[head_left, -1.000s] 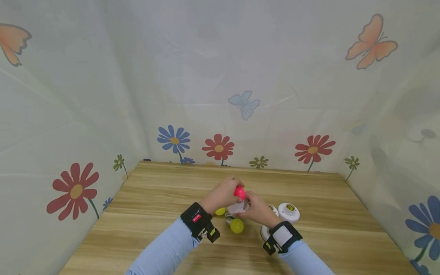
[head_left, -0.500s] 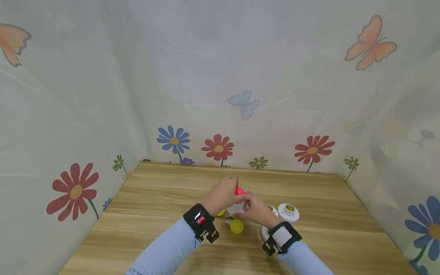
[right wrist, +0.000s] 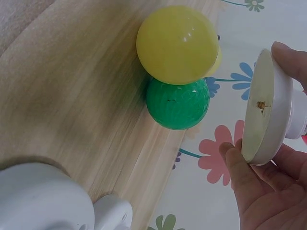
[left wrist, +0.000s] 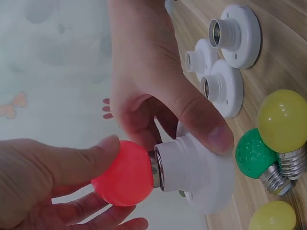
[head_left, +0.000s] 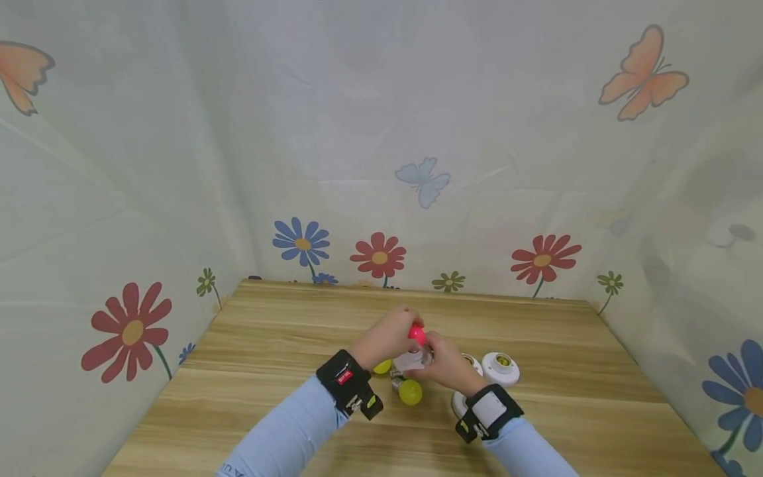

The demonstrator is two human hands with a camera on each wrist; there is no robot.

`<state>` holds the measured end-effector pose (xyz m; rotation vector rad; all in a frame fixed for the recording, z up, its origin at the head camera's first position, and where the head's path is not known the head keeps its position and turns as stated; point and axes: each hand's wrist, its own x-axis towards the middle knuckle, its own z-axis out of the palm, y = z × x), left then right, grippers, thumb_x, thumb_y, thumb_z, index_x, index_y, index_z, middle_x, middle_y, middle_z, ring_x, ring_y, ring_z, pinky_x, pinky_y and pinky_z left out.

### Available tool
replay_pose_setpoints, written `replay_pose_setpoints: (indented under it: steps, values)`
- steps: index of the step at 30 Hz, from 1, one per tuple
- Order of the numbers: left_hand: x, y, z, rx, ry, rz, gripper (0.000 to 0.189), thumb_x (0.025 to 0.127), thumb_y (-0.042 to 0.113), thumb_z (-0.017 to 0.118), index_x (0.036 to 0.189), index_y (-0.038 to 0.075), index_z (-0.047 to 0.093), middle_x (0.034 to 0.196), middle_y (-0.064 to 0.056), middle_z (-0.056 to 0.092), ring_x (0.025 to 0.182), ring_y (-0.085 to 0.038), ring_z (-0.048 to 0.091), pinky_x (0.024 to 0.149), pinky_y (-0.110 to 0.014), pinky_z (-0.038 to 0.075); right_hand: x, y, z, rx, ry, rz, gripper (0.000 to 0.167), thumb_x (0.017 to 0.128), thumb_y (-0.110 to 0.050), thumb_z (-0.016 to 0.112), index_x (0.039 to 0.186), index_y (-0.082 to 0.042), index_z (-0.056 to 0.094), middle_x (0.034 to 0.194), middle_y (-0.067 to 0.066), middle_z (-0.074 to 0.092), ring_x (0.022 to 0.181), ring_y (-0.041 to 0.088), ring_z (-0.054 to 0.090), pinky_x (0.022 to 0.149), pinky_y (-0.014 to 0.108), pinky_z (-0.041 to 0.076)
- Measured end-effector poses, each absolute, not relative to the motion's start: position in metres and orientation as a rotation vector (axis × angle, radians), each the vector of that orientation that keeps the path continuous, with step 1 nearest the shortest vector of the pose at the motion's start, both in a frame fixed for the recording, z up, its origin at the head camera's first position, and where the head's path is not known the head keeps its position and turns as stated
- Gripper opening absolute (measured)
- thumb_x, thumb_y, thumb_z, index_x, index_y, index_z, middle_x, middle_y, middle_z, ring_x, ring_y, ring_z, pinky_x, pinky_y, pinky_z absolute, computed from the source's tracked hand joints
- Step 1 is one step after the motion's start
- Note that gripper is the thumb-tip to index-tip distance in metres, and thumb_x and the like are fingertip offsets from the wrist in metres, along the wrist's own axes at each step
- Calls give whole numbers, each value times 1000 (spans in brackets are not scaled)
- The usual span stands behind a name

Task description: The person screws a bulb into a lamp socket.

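A glossy, round, pinkish-red bulb (left wrist: 123,173) shows a strip of silver base (left wrist: 155,169) at the mouth of a white socket (left wrist: 180,165), both held above the counter (head_left: 286,311), short of its far edge; how deep the base sits is hard to judge. The left grip (head_left: 386,336) pinches the bulb, thumb opposing fingers; the right grip (head_left: 448,366) clasps the socket's rim (right wrist: 280,120), sleeves (head_left: 286,424) angling inward.

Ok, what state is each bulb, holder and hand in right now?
Red bulb: metal base at the socket's mouth, part of it showing
Held lamp holder: off the table
Left hand: pinches that bulb
Right hand: grips that holder
Other three lamp holders: on the table, no bulbs in
Green bulb: lying loose
Two yellow bulbs: on the table, only one base visible
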<state>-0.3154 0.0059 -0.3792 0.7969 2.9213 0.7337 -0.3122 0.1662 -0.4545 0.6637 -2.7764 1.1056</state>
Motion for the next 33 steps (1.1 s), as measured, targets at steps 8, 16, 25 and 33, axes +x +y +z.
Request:
replay_pose_setpoints:
  steps: [8, 16, 25, 33]
  values:
    - [-311, 6, -380, 765, 3053, 725, 62, 84, 42, 73, 130, 3, 55, 119, -15, 53, 89, -19, 56, 76, -25, 56, -312, 168, -455, 671, -2764, 1146, 58, 70, -27, 87, 118, -8, 61, 111, 6, 64, 99, 20, 61, 87, 41, 54]
    - [-311, 8, -390, 756, 3145, 625, 48, 85, 42, 73, 108, 3, 58, 89, -4, 55, 69, -11, 52, 57, -16, 47, -312, 168, -456, 671, -2777, 1138, 47, 69, -27, 88, 109, -17, 66, 98, -1, 61, 82, 14, 50, 67, 25, 44]
    - [-312, 5, -386, 796, 3031, 724, 37, 83, 25, 78, 111, 6, 64, 104, -7, 60, 86, -14, 57, 74, -21, 54, -313, 167, -457, 662, -2787, 1157, 61, 70, -29, 87, 122, -12, 60, 109, 2, 64, 99, 17, 60, 89, 42, 52]
    - [-312, 4, -380, 826, 2948, 722, 46, 82, 21, 78, 124, 8, 62, 116, -9, 60, 95, -17, 58, 78, -22, 54, -313, 166, -458, 680, -2769, 1132, 59, 70, -28, 87, 119, -8, 61, 107, 4, 64, 96, 17, 60, 86, 40, 54]
